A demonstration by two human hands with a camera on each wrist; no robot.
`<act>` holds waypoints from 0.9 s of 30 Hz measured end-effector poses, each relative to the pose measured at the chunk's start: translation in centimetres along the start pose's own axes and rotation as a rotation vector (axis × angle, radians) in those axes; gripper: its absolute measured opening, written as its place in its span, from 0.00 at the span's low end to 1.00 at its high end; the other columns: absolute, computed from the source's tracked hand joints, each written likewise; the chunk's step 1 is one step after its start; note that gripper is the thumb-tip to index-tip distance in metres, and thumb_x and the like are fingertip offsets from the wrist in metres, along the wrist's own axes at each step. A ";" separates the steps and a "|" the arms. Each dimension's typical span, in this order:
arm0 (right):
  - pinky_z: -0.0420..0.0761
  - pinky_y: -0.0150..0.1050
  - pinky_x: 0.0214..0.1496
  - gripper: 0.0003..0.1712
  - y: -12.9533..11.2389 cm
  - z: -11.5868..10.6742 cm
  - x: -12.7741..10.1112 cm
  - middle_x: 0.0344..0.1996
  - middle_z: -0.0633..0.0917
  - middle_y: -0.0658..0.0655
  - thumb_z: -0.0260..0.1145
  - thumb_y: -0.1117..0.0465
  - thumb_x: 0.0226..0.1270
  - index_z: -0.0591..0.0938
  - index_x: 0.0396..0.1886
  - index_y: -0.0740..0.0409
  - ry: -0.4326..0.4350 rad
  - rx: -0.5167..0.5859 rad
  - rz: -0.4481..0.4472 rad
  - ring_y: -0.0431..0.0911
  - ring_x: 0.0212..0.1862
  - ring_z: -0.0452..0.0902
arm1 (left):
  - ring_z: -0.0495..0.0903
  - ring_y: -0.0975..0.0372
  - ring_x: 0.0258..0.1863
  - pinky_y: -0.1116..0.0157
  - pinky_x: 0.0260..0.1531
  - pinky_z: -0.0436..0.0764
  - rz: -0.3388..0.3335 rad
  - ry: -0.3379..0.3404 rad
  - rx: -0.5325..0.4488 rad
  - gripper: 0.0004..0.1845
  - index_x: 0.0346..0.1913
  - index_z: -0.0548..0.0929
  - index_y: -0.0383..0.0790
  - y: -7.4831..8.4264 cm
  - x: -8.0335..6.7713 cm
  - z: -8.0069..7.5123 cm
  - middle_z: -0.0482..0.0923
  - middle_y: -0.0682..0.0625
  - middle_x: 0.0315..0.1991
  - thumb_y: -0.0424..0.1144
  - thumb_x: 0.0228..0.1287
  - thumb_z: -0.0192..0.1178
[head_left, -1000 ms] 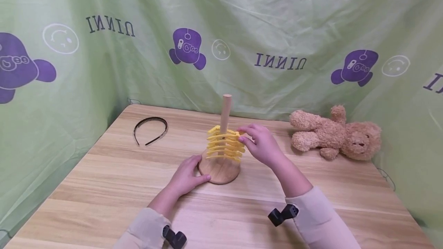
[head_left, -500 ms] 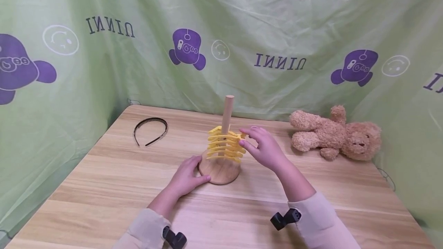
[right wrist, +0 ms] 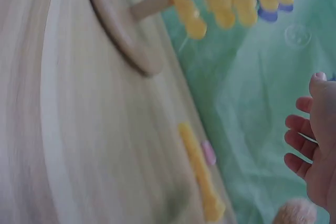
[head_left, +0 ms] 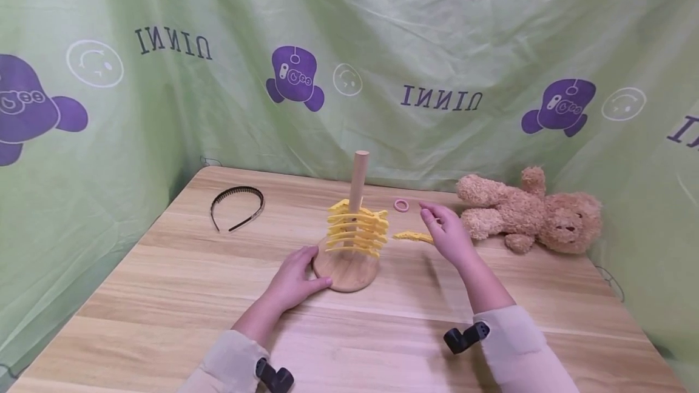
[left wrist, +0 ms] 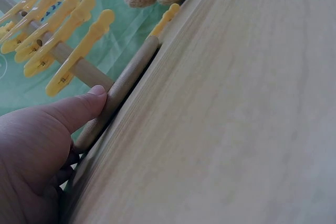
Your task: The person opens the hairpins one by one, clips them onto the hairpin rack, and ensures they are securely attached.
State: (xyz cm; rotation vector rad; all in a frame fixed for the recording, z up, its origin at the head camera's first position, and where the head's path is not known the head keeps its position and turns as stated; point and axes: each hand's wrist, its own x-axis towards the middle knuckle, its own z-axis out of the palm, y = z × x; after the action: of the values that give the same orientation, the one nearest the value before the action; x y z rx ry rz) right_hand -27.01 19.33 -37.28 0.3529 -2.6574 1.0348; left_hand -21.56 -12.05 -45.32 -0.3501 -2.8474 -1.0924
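Hands at work on a peg stand [head_left: 347, 268]: left hand [head_left: 297, 278] presses its wooden base on the surface [head_left: 164, 308], right hand [head_left: 448, 232], fingers spread, hovers over a loose yellow clip [head_left: 412, 236], likely next for pinching.

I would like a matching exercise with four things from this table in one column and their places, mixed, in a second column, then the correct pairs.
Things:
1. black headband
2. teddy bear
3. pink ring
4. loose yellow piece

Places:
A. lying at the right side of the table, by the green cloth
B. flat on the table, just beside the right hand
C. at the far left part of the table
D. on the table behind the right hand, right of the wooden peg

Pairs: 1-C, 2-A, 3-D, 4-B
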 end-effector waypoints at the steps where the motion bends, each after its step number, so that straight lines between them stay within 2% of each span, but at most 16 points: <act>1: 0.71 0.49 0.52 0.25 0.6 0.0 0.0 0.52 0.74 0.58 0.44 0.44 0.65 0.72 0.54 0.52 -0.007 -0.007 0.025 0.53 0.51 0.70 | 0.57 0.49 0.63 0.52 0.63 0.55 -0.002 -0.001 0.000 0.42 0.60 0.64 0.37 0.0 0.0 0.0 0.62 0.42 0.61 0.57 0.43 0.62; 7: 0.64 0.53 0.59 0.26 3.4 0.9 -0.3 0.56 0.69 0.62 0.47 0.47 0.65 0.67 0.58 0.56 -0.063 -0.053 0.097 0.56 0.58 0.63 | 0.56 0.49 0.63 0.52 0.64 0.55 -0.007 -0.003 -0.003 0.43 0.60 0.64 0.37 -0.1 0.0 0.0 0.62 0.42 0.61 0.58 0.43 0.62; 13: 0.58 0.56 0.62 0.29 5.3 2.1 -0.4 0.58 0.65 0.65 0.53 0.49 0.61 0.65 0.59 0.57 -0.093 -0.112 0.107 0.59 0.60 0.58 | 0.56 0.49 0.63 0.52 0.63 0.55 -0.003 -0.002 0.002 0.43 0.60 0.64 0.37 0.0 0.0 0.0 0.62 0.42 0.61 0.58 0.43 0.62; 20: 0.58 0.57 0.62 0.31 6.8 3.1 -0.7 0.57 0.65 0.67 0.56 0.50 0.58 0.65 0.58 0.61 -0.119 -0.183 0.126 0.62 0.59 0.58 | 0.57 0.50 0.63 0.52 0.64 0.55 -0.003 0.000 0.000 0.43 0.60 0.64 0.37 -0.1 0.0 0.1 0.62 0.42 0.61 0.58 0.43 0.62; 27: 0.61 0.54 0.61 0.30 7.8 3.4 -1.1 0.54 0.69 0.68 0.57 0.52 0.58 0.65 0.58 0.63 -0.126 -0.179 0.150 0.60 0.58 0.61 | 0.57 0.51 0.63 0.53 0.64 0.55 -0.003 0.000 -0.002 0.42 0.60 0.64 0.38 -0.2 0.1 0.1 0.63 0.43 0.61 0.58 0.43 0.62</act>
State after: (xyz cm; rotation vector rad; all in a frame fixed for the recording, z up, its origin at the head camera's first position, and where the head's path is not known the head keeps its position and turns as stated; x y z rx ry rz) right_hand -28.99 22.72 -44.87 0.1895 -2.9007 0.8306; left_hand -21.70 -12.09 -45.54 -0.3464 -2.8476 -1.0965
